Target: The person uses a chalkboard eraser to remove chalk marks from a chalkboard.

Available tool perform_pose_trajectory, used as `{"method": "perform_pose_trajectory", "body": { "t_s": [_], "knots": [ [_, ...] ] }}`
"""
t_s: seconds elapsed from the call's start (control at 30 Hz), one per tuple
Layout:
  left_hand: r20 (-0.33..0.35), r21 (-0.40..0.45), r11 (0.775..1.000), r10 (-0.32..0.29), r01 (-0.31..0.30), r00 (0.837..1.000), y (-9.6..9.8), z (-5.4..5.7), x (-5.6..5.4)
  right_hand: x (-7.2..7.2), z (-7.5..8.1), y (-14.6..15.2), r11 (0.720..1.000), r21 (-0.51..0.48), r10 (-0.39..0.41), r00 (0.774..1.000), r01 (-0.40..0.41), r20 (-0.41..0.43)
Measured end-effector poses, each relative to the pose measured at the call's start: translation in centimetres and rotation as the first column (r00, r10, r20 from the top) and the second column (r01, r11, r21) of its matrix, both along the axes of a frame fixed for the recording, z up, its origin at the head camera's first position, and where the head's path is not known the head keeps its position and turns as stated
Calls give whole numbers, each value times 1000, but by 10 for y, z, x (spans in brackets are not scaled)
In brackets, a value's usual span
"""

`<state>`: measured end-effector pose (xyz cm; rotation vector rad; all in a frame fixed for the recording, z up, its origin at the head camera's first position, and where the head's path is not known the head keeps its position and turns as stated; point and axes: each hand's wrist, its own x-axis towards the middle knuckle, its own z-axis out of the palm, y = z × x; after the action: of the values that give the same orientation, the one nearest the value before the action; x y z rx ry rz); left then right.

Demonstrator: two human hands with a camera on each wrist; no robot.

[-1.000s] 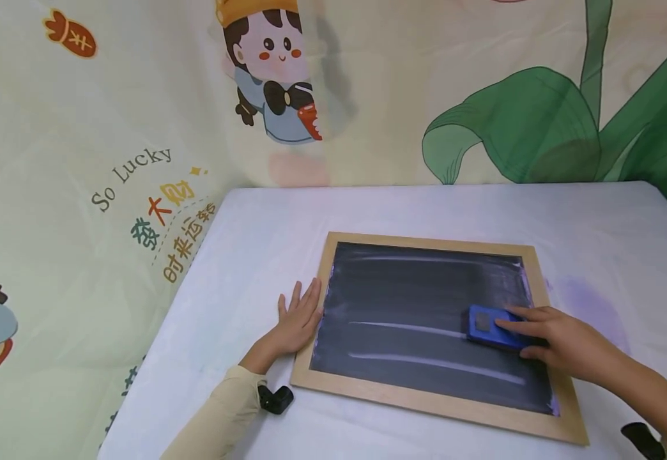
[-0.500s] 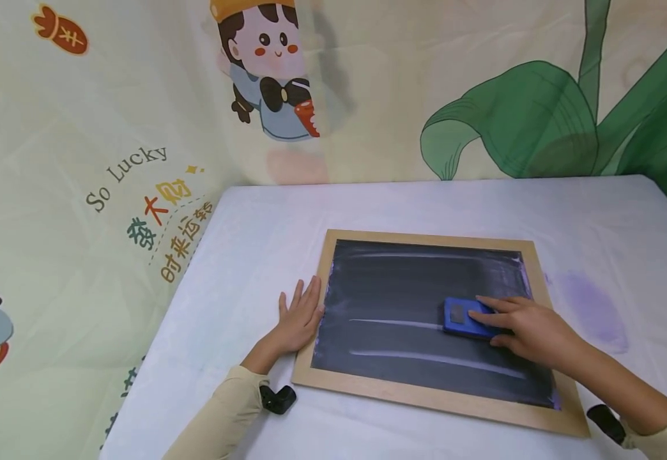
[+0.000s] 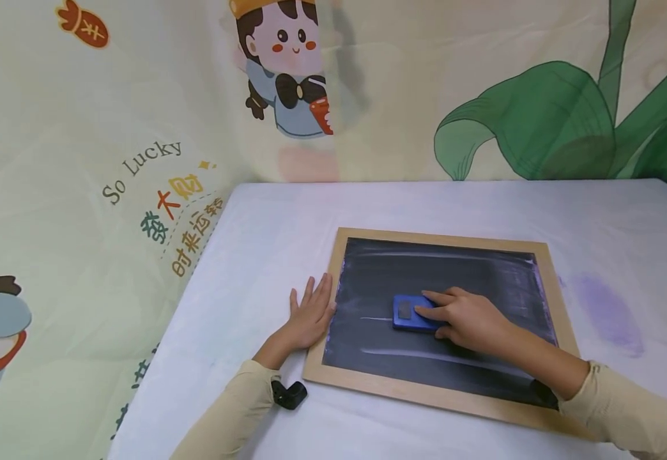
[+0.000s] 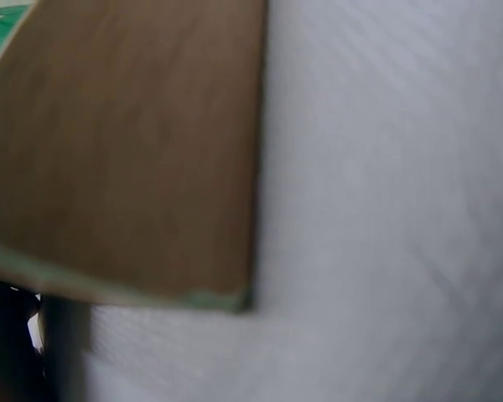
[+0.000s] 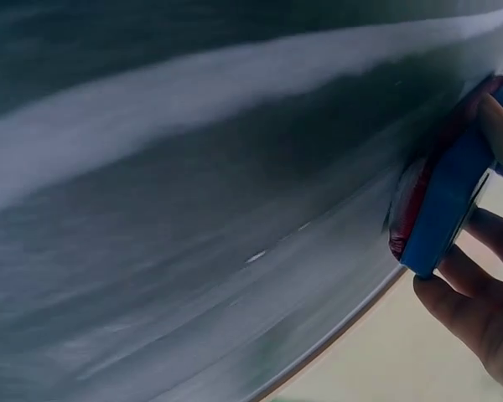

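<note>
A small blackboard (image 3: 425,275) in a light wooden frame (image 3: 402,393) lies flat on the table. Chalky streaks run across its dark surface. My right hand (image 3: 474,322) grips a blue eraser (image 3: 411,313) by its right part, keeping it on the board near the middle. The right wrist view shows fingers and thumb about the blue eraser (image 5: 457,184), its dark red felt side against the board. My left hand (image 3: 309,316) rests with fingers spread at the frame's left edge. In the left wrist view a blurred brown frame corner (image 4: 151,167) appears; no fingers are visible there.
A white cloth covers the table (image 3: 264,255), with a purple smudge (image 3: 609,313) to the right of the board. Printed fabric (image 3: 391,89) hangs behind and to the left. A black wrist device (image 3: 289,395) sits at the left cuff.
My right hand has slid the eraser leftward along the board, from near its right side to about the middle. The upper streak is shorter. My left hand has stayed at the frame.
</note>
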<state>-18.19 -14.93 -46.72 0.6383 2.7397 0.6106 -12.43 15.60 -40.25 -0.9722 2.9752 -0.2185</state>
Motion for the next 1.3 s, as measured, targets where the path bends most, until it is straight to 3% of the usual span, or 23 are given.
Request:
{"method": "perform_pose_trajectory", "body": {
  "t_s": [0.3,0.5,0.7,0.9,1.03,1.3],
  "knots": [
    [40,-16,1000,22,-22,999,1,-3,-2,-16,-3,-48,998,42,45,999,-44,-26],
    [53,14,999,28,-29,998,5,0,-2,-23,-3,-84,999,32,25,1000,-25,-1],
    [75,15,999,33,-34,997,7,0,-3,-23,-5,-102,992,124,-6,999,11,-36],
    [92,13,999,37,-38,995,5,-1,-4,-19,-12,-99,988,157,22,992,-3,-121],
    [76,27,999,29,-31,997,4,-2,-3,-14,-14,-87,990,143,22,992,-4,-122],
    [60,18,999,26,-28,998,6,0,-3,3,-15,-20,996,32,-80,990,84,-117]
  ]
}}
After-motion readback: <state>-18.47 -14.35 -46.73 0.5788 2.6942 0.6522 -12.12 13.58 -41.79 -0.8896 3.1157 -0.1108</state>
